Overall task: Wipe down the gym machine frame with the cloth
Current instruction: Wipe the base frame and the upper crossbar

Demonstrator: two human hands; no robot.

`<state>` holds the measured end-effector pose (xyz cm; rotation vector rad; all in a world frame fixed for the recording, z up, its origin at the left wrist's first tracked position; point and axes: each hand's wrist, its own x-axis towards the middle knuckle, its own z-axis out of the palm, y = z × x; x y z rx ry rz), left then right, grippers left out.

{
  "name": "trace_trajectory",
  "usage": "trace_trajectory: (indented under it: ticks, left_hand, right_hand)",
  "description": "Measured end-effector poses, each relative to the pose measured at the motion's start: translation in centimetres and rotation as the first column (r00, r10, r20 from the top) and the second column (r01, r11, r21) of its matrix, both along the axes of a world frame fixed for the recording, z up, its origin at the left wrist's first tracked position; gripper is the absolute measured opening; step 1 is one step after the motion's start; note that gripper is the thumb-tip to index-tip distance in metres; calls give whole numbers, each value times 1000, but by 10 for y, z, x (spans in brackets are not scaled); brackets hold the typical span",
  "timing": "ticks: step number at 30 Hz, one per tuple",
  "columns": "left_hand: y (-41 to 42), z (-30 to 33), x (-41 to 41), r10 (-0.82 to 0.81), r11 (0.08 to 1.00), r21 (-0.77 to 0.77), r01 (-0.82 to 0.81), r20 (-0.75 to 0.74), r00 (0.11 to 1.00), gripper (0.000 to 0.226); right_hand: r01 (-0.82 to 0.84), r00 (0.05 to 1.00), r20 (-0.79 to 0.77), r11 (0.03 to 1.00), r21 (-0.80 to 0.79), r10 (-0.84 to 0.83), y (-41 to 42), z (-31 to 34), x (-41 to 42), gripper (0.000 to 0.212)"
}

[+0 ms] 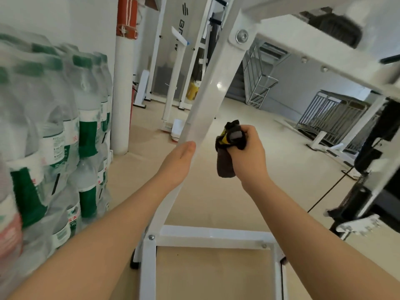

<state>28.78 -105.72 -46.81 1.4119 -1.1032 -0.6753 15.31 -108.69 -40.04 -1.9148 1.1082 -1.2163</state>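
Note:
A white gym machine frame fills the middle of the view; its slanted upright bar (213, 89) runs from a bolted joint at the top down to a square base (214, 233) near my feet. My left hand (177, 163) grips this slanted bar from behind, fingers hidden by the bar. To the right of the bar, not touching it, my right hand (249, 152) is closed around a bunched dark brown cloth (226, 163) with a yellow patch. One end of the cloth hangs down below my fist.
Shrink-wrapped packs of water bottles (54, 137) are stacked close on my left. A white pipe (123, 94) stands beside them. Black machine parts with a spring (368, 180) sit at right. More white machines (177, 61), a metal fence (331, 115) and stairs lie beyond.

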Motion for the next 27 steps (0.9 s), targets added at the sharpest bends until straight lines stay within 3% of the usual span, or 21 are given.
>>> trace_trajectory:
  ticks: [4,9,14,21,27]
  left_hand:
    - [9,23,-23,22,994,-110,-13,81,996,35]
    - [24,44,-42,6,994,-107,-3,34,999,30]
    - [37,52,-41,62,997,-45,-58,73,995,30]
    - [63,71,-52,74,987,132,-86,91,993,33]
    - [107,96,-75,66,938,340,-59,-6,998,30]
  right_hand:
    - [-15,998,-57,1000,3,16,35,20,-33,26]
    - [-22,984,-178,1000,17,25,70,27,-68,29]
    - [19,980,-200,994,105,3,71,33,-71,30]
    - [28,980,-192,927,375,48,89,57,-80,30]
    - [113,978,-209,802,587,15,120,66,-86,26]
